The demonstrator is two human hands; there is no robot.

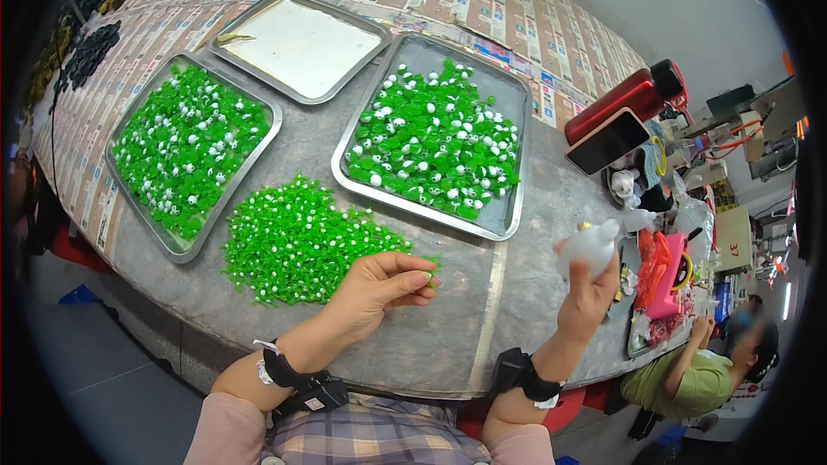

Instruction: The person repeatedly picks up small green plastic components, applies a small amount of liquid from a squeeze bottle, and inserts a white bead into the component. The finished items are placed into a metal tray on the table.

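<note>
My left hand (383, 288) is closed in a pinch at the right end of a loose pile of small green pieces with white dots (297, 245). A bit of green shows at its fingertips, so it seems to hold one small green piece (433, 273), mostly hidden by the fingers. Off to the right, my right hand (584, 301) grips a whitish translucent squeeze bottle (590, 247), raised above the table. Beyond the pile, a metal tray (422, 198) holds green pieces with white, eye-like balls. Another metal tray (274, 125) at the left carries similar pieces.
At the back, a metal tray (386, 34) has a white sheet inside. A red bottle (616, 103) and a dark-screened phone (607, 139) stand at the right. Nearer lie a pink container (668, 284) and red plastic (653, 263). Another person (689, 375) in green sits at the far right.
</note>
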